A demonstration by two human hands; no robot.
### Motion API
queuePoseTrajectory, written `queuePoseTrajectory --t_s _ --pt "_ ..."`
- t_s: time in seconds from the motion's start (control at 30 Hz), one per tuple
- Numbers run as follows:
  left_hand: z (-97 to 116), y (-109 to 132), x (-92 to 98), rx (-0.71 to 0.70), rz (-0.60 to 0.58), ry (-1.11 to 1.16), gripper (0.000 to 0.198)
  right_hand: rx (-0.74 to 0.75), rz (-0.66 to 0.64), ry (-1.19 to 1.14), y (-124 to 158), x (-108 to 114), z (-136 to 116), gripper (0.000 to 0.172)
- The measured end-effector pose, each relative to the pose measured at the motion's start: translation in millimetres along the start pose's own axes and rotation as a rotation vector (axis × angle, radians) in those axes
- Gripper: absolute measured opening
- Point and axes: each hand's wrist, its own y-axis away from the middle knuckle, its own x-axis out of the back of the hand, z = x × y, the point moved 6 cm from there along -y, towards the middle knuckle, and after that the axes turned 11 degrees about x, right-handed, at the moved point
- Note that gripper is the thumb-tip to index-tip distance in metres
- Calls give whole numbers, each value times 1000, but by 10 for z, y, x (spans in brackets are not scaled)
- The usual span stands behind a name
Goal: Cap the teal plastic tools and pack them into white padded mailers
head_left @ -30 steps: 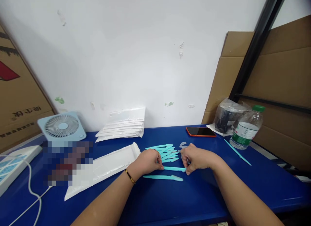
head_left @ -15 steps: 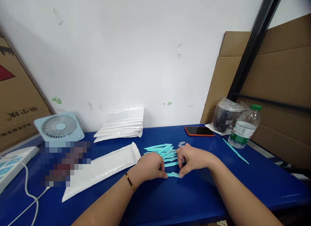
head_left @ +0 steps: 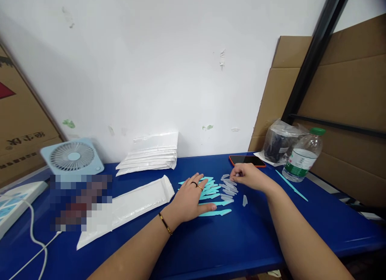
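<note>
- Okay, far left of the left hand: brown cardboard box (head_left: 24, 115) with dark print and a red patch.
- White power strip (head_left: 21, 199), blue top panels, well left of the left hand; white cable (head_left: 36, 236) runs down over it.
- Light blue square desk fan (head_left: 72, 156), left of and beyond the left hand, leaning back near the wall; pixelated patch just below it, contents unreadable.
- White mailer packet (head_left: 141, 199), lying slantwise just left of the left hand.
- Stack of similar white packets (head_left: 147, 157), beyond the left hand, against the wall.
- Left hand (head_left: 189, 197): palm down, fingers spread and extended over the razors, not closed round anything; thumb over the nearer ones. Ring on it, bracelet at wrist.
- Turquoise eyebrow razors (head_left: 209, 189): jumbled pile under and just right of the left hand's fingers, two more lying roughly parallel by its thumb.
- Clear blade caps (head_left: 229, 186): loose cluster between the hands, just left of the right fingertips; one single cap (head_left: 245, 200) nearer than the right hand.
- Right hand (head_left: 249, 177): thumb and fingers drawn together in a pinch; can't tell if anything's held.
- Orange-edged phone (head_left: 252, 160), just beyond the right hand, partly hidden by it.
- Bagged dark item (head_left: 279, 141), single turquoise razor (head_left: 291, 185), green-capped bottle (head_left: 301, 162): right of the right hand.
</note>
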Motion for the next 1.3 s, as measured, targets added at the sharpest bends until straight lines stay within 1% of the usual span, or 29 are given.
queuePoseTrajectory --t_s 0.03,0.1,0.2,0.3,0.43,0.57,0.73,0.83,0.97,1.03,1.1,1.13,1.23,1.3 --pt "4 -2 -59 -19 -24 -19 85 -13 66 42 -26 25 54 18" --pt "0 -4 -180 -47 -87 -41 86 10 138 82 -82 12 136 17" --pt "-1 7 -271 -66 -138 -37 86 110 135 57 -169 -105 223 20" --pt "43 52 -243 -81 -141 -25 87 157 87 36 -237 -235 298 19" --pt "147 160 -178 -93 -182 -24 87 127 66 16 -284 -313 356 17" --pt "189 212 -169 -84 -223 14 88 118 79 3 -289 -306 343 17" --pt "37 87 -162 -1 -129 -21 89 77 64 5 -287 -307 346 17" --pt "-14 73 -174 24 -157 -49 87 73 62 19 -282 -314 342 17" --pt "102 184 -102 -20 -178 -5 84 113 69 14 -274 -308 307 18" --pt "152 211 -57 -33 -186 23 81 107 73 11 -272 -299 301 18" --pt "119 158 2 -1 -140 33 71 68 72 10 -271 -295 314 19" --pt "61 100 36 38 -92 25 63 46 73 11 -272 -295 323 19" --pt "-231 -123 114 206 80 -51 41 7 90 -11 -277 -313 354 21" --pt "-433 -252 108 287 126 -81 33 5 113 -64 -288 -340 384 23"
